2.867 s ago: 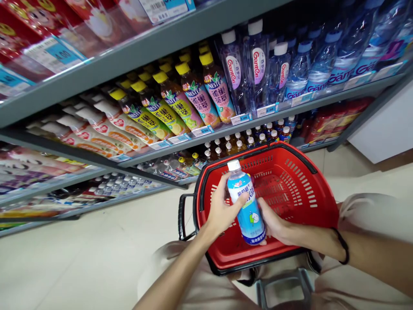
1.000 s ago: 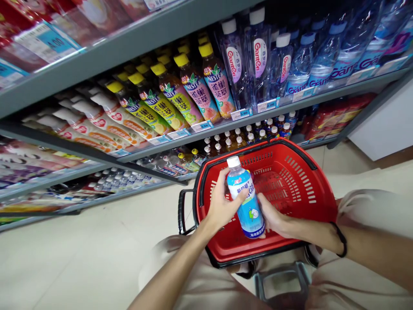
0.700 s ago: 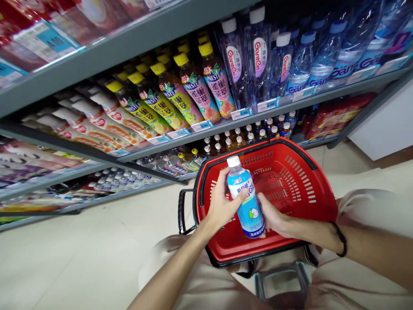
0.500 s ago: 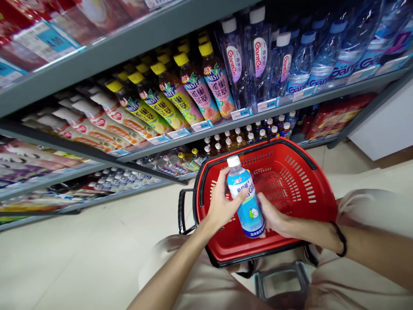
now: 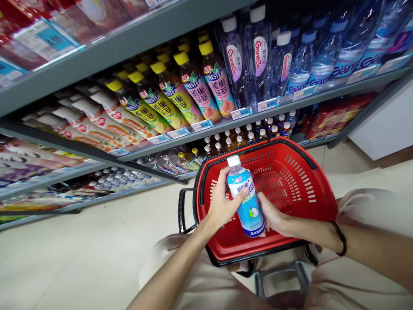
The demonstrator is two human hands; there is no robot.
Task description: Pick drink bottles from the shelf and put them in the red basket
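A blue drink bottle with a white cap is held tilted above the red shopping basket. My left hand wraps its upper left side, with the thumb lying across the label. On the lower right side, my right hand grips the same bottle; its fingers go behind and are mostly hidden, with a fingertip showing near the base. The basket has slotted walls, a black rim and a black handle sticking out at the left.
A grey shelf ahead holds yellow-capped iced tea bottles, clear water bottles and white-capped bottles. Smaller bottles stand on the lower shelf behind the basket. A grey plastic frame lies between my legs.
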